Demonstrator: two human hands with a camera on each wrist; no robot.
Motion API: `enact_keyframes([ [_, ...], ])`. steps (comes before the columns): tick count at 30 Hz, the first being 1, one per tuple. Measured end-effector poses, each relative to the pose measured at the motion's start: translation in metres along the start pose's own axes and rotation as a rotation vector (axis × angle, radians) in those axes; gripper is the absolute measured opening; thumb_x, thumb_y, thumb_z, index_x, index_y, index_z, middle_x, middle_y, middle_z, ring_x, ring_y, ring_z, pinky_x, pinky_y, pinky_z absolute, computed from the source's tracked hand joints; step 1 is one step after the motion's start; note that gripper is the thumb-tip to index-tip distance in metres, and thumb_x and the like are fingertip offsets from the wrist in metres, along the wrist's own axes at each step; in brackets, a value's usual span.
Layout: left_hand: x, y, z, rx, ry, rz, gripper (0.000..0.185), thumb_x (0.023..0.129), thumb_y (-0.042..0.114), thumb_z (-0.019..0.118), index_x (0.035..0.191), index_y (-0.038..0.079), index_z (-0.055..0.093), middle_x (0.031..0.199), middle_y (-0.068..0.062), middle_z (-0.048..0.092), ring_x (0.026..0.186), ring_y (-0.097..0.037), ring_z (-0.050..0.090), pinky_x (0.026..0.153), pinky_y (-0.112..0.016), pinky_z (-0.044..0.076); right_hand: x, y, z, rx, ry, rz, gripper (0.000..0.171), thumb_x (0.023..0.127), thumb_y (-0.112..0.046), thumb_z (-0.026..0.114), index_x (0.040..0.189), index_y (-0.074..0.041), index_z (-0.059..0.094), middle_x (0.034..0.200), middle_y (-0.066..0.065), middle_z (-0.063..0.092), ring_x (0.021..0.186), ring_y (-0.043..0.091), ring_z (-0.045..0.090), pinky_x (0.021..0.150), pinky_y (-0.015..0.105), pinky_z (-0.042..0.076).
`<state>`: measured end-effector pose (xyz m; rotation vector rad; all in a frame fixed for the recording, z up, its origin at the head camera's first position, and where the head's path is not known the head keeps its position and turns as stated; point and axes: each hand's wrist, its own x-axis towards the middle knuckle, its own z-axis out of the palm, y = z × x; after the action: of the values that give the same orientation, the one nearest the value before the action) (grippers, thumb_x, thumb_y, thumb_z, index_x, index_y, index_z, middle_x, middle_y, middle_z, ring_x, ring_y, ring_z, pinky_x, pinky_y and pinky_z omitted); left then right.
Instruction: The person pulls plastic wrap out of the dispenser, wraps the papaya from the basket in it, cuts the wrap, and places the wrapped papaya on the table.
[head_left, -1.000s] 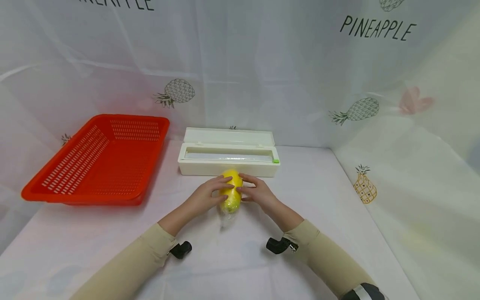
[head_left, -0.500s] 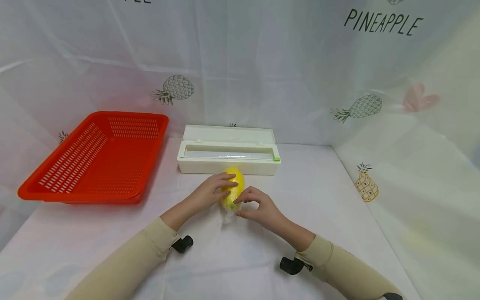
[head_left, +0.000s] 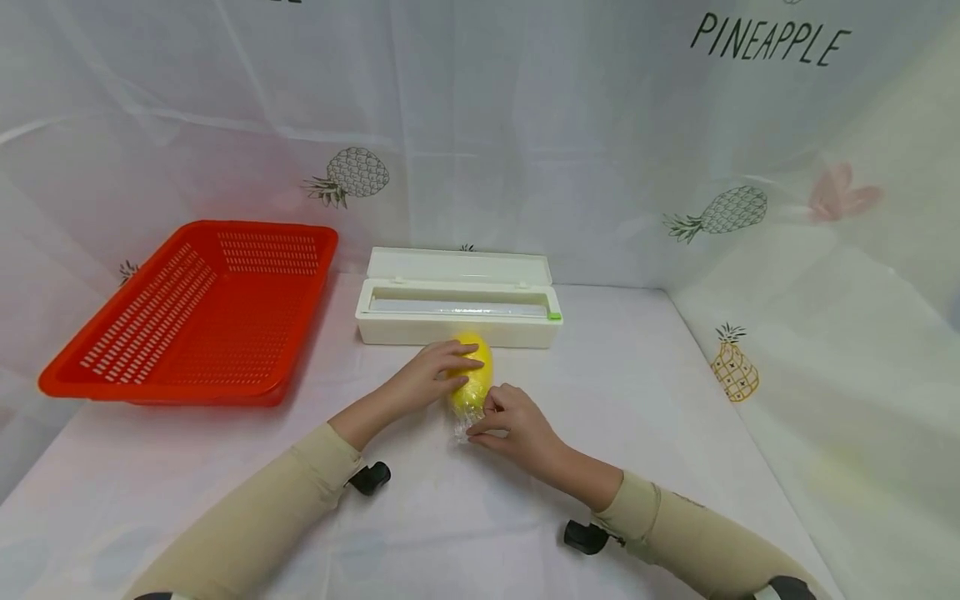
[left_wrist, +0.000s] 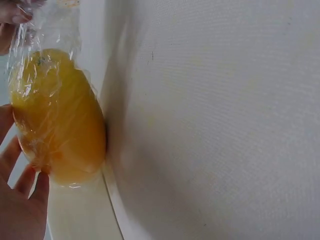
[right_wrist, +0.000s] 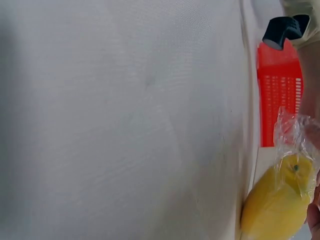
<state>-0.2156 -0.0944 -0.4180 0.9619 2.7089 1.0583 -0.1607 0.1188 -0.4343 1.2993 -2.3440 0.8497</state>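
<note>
Head view: yellow fruit (head_left: 473,372) in cling film lies on the worktop (head_left: 637,417), long axis running away from the person, far end near the white film box (head_left: 457,312). Left hand (head_left: 431,377) rests on its top w/ straight fingers; right hand (head_left: 513,421) pinches the film tail (head_left: 462,427) at the near end (so nearer the loose wrap).

Left wrist: fruit just beside the fingertips (left_wrist: 30,182), film tight.

Right wrist: bunched film above the fruit's stem end; fingers mostly out of frame.
</note>
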Motion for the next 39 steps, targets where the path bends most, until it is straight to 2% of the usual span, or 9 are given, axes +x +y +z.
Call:
enact_keyframes([
  [6, 0.004, 0.001, -0.003, 0.043, -0.020, 0.037, 0.032, 0.098, 0.014, 0.058, 0.129, 0.013, 0.065, 0.148, -0.002, 0.045, 0.142, -0.031, 0.028, 0.114, -0.052, 0.019, -0.005, 0.001, -0.008, 0.226, 0.009, -0.005, 0.020, 0.072, 0.002, 0.083, 0.084, -0.011, 0.074, 0.083, -0.003, 0.053, 0.081, 0.013, 0.048, 0.071, 0.018, 0.040],
  [9, 0.006, 0.001, -0.004, 0.076, -0.021, 0.063, 0.033, 0.097, 0.014, 0.059, 0.129, 0.013, 0.065, 0.147, -0.004, 0.047, 0.140, -0.032, 0.030, 0.114, -0.052, 0.021, -0.009, 0.004, -0.011, 0.277, 0.012, -0.015, 0.025, 0.072, 0.003, 0.083, 0.089, -0.011, 0.071, 0.087, 0.000, 0.056, 0.086, 0.016, 0.052, 0.076, 0.020, 0.043],
  [14, 0.009, 0.000, -0.004, 0.100, -0.017, 0.075, 0.032, 0.097, 0.015, 0.060, 0.128, 0.013, 0.066, 0.146, -0.003, 0.047, 0.138, -0.032, 0.032, 0.113, -0.051, 0.022, -0.008, 0.012, -0.011, 0.106, 0.009, -0.136, 0.035, 0.070, -0.014, 0.089, 0.102, -0.010, 0.074, 0.089, -0.002, 0.051, 0.083, 0.013, 0.047, 0.073, 0.022, 0.039],
  [18, 0.010, 0.001, -0.004, 0.098, -0.017, 0.075, 0.032, 0.097, 0.015, 0.060, 0.128, 0.014, 0.066, 0.146, -0.002, 0.048, 0.138, -0.032, 0.032, 0.113, -0.051, 0.023, -0.003, 0.016, -0.012, -0.043, 0.030, -0.218, 0.019, 0.071, -0.017, 0.089, 0.088, -0.016, 0.079, 0.082, -0.004, 0.046, 0.078, 0.013, 0.043, 0.070, 0.024, 0.035],
  [21, 0.012, 0.004, -0.004, 0.102, -0.019, 0.095, 0.032, 0.097, 0.015, 0.060, 0.128, 0.013, 0.066, 0.146, -0.004, 0.048, 0.137, -0.034, 0.033, 0.113, -0.051, 0.023, -0.003, 0.018, -0.013, 0.024, 0.063, -0.210, 0.009, 0.074, -0.017, 0.087, 0.078, -0.016, 0.078, 0.080, -0.005, 0.046, 0.079, 0.014, 0.044, 0.068, 0.026, 0.036],
  [25, 0.013, 0.005, -0.002, 0.124, -0.026, 0.107, 0.032, 0.097, 0.015, 0.060, 0.128, 0.013, 0.066, 0.145, -0.004, 0.048, 0.136, -0.034, 0.034, 0.112, -0.052, 0.024, -0.005, 0.020, -0.015, 0.140, 0.075, -0.175, 0.013, 0.072, -0.017, 0.087, 0.082, -0.013, 0.079, 0.083, -0.004, 0.048, 0.084, 0.015, 0.045, 0.068, 0.031, 0.040],
  [29, 0.012, 0.004, -0.002, 0.139, -0.033, 0.101, 0.032, 0.097, 0.015, 0.059, 0.128, 0.014, 0.066, 0.146, -0.003, 0.048, 0.137, -0.033, 0.033, 0.113, -0.051, 0.024, -0.003, 0.024, -0.017, 0.018, 0.041, -0.241, 0.023, 0.066, -0.017, 0.091, 0.086, -0.014, 0.080, 0.088, -0.002, 0.051, 0.087, 0.018, 0.048, 0.074, 0.033, 0.044],
  [32, 0.011, 0.004, -0.002, 0.137, -0.034, 0.093, 0.032, 0.098, 0.016, 0.059, 0.128, 0.014, 0.066, 0.146, -0.003, 0.048, 0.138, -0.032, 0.032, 0.113, -0.050, 0.023, 0.001, 0.024, -0.018, -0.074, 0.033, -0.320, 0.019, 0.068, -0.013, 0.090, 0.083, -0.014, 0.079, 0.089, 0.000, 0.055, 0.089, 0.019, 0.053, 0.080, 0.028, 0.047],
  [39, 0.006, 0.006, -0.001, 0.137, -0.029, 0.098, 0.031, 0.097, 0.015, 0.059, 0.127, 0.013, 0.066, 0.145, -0.004, 0.049, 0.135, -0.032, 0.035, 0.112, -0.049, 0.025, -0.002, 0.015, -0.019, -0.040, 0.102, -0.358, 0.013, 0.074, -0.009, 0.086, 0.084, -0.010, 0.077, 0.090, 0.004, 0.061, 0.084, 0.018, 0.060, 0.079, 0.024, 0.053],
])
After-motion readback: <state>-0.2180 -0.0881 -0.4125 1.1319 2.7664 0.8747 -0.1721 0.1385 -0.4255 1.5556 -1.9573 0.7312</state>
